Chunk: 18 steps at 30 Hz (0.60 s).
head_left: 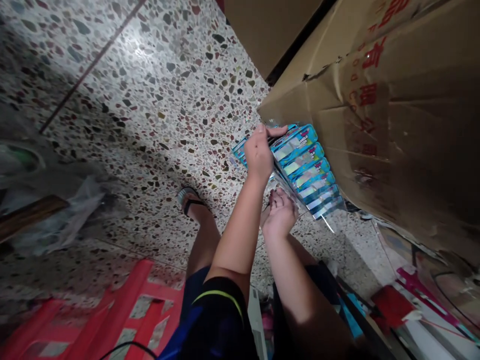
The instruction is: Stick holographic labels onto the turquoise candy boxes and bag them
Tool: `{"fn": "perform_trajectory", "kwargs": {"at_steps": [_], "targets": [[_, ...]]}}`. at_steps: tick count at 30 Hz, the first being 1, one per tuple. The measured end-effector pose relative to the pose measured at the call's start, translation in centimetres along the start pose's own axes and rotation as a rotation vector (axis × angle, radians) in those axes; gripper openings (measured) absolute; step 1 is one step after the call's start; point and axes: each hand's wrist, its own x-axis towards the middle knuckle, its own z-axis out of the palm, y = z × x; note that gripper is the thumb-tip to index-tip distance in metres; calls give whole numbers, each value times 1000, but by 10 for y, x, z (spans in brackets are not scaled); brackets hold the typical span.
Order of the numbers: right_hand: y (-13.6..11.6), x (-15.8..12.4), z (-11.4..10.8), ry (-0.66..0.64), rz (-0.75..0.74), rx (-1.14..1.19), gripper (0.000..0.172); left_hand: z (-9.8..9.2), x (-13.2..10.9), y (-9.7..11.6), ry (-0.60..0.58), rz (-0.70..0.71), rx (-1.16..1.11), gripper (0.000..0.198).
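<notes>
A clear plastic-wrapped pack of blue packets [309,167], with several packets in a row, is held at a tilt beside a large cardboard box. My left hand [259,152] is closed on the pack's far left part, one finger stretched along its top edge and the other fingers partly hidden. Lower down, my right hand [280,212] has its palm turned up and its fingers curled in beside the near edge of the wrap. Whatever those curled fingers hold is too small or hidden to make out.
The large cardboard box [375,115] with red print fills the right side. Another brown carton [266,30] stands at the top. Red plastic stools [112,315] are at lower left, and clear plastic bags [75,220] lie at left. Speckled terrazzo floor [168,100] lies below.
</notes>
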Motion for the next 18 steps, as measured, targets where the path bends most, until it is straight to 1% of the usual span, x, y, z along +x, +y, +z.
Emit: {"fn": "perform_trajectory", "kwargs": {"at_steps": [2, 4, 6, 8, 10, 11, 13, 15, 16, 18], "targets": [[-4, 0, 0, -22, -3, -15, 13, -9, 14, -15, 75, -14, 55, 78], [-9, 0, 0, -47, 9, -37, 9, -26, 31, -34, 127, -47, 106, 80], [-14, 0, 0, -60, 30, -58, 7, -48, 45, -59, 145, -93, 162, 82], [-19, 1, -1, -62, 76, -71, 11, -73, 51, -89, 143, -111, 274, 79], [-23, 3, -3, -92, 167, -77, 18, -95, 48, -120, 108, -96, 412, 68], [-25, 4, -4, -115, 218, -81, 22, -104, 43, -134, 64, -112, 457, 63], [-26, 6, -6, -186, 309, -113, 27, -114, 31, -159, -24, -203, 456, 60], [-24, 8, -9, -292, 372, -184, 35, -116, 18, -175, -67, -287, 380, 59], [-21, 8, -12, -357, 394, -228, 39, -114, 14, -180, -67, -296, 350, 57], [-13, 9, -17, -475, 421, -302, 44, -110, 9, -183, -65, -259, 350, 53]]}}
